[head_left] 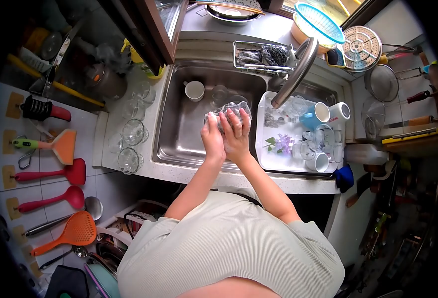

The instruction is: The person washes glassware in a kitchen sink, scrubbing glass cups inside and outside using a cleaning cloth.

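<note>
Over the steel sink (167, 124), my left hand (213, 135) and my right hand (236, 130) are closed together around a clear, shiny item (241, 109) that looks like a wet, soapy glass. My fingers and the suds hide much of its shape. Just beyond my hands, a clear glass (219, 93) stands on the sink floor. To its left is a white mug (194, 91) with its handle toward the left. The curved faucet (298, 69) arches over the divider to the right of my hands.
A white tray (273, 161) on the right holds several glasses, a blue mug (315, 115) and white mugs. Several glasses (133, 132) line the left counter. Behind the sink hangs a wire rack (263, 56) with dark scrubbers. Utensils, including an orange skimmer (78, 228), hang on the left wall.
</note>
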Demonstrator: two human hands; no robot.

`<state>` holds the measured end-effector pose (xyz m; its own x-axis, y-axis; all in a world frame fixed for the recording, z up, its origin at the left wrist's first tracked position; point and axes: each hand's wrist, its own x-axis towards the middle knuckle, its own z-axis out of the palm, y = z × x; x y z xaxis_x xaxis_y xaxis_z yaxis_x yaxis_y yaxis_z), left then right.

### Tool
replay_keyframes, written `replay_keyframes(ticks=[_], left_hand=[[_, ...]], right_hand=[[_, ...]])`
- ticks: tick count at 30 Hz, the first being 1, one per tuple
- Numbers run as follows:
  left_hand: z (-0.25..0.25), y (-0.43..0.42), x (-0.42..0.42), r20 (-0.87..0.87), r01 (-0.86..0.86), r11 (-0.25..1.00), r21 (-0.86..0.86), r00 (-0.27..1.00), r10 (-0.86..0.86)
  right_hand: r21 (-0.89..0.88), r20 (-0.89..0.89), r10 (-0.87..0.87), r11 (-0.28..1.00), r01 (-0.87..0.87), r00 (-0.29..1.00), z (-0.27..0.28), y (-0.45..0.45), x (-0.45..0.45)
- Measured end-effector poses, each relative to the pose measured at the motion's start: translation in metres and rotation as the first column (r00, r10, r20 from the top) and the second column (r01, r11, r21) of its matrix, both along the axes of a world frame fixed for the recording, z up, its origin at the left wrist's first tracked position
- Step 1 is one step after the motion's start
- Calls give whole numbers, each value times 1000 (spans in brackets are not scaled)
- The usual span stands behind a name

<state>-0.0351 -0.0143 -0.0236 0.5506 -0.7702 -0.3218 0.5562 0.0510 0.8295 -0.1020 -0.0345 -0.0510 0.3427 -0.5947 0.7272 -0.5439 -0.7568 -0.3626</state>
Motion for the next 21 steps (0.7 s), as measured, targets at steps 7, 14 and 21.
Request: replay_keyframes(ticks=[7, 14, 21], left_hand=[[25, 9, 17, 447, 111, 990, 86, 884, -138], [26, 24, 25, 497, 322, 946, 41, 815, -299], [22, 27, 28, 220, 329, 944, 1, 921, -321]], right_hand=[[163, -10, 117, 980, -113, 993, 57, -14, -1], [976, 163, 278, 98, -196, 947, 77, -44, -6], [461, 880, 67, -363, -810, 471, 35, -56, -16]])
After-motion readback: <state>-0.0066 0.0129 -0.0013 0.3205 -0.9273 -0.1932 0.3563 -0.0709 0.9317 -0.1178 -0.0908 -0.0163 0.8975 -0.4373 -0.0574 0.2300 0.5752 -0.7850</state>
